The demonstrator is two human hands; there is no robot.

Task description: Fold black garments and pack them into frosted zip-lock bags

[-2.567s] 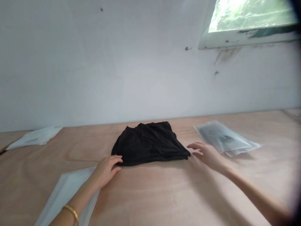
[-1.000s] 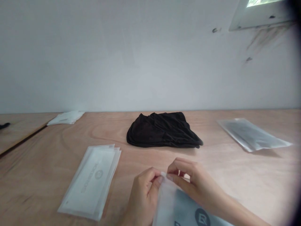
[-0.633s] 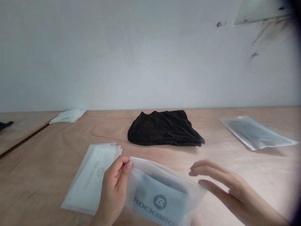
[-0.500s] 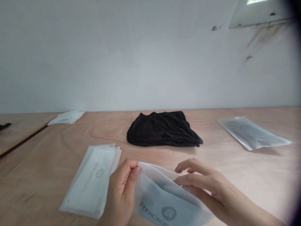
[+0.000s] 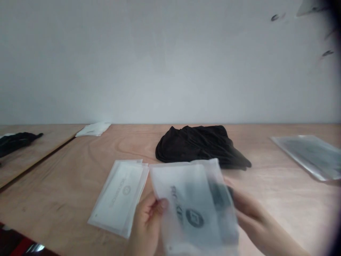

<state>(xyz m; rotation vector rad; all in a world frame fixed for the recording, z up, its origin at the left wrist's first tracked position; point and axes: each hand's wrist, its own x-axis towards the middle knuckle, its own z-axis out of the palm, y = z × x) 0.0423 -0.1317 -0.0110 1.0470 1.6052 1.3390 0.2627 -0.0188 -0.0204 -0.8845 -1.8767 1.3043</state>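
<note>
A translucent bag (image 5: 195, 213) with a dark logo and lettering is raised upright in front of me, something dark showing at its right side. My left hand (image 5: 150, 220) pinches its left edge, thumb on the front. My right hand (image 5: 249, 211) is at the right edge, blurred, its fingers mostly hidden behind the bag. To the left lies a small stack of similar printed bags (image 5: 119, 197). Folded black cloth (image 5: 197, 145) rests on the wooden table (image 5: 61, 188) behind the held bag.
A filled translucent bag (image 5: 314, 154) lies at the right. White sheets (image 5: 93, 129) sit at the back left beside a gap between table boards. More black cloth (image 5: 18, 141) is at the far left. A pale wall (image 5: 149, 64) stands behind the table.
The held bag has turned and been raised more upright, its lettering now running downward. My right hand has gone from the bag's open mouth to its right side. The view has shifted left.
</note>
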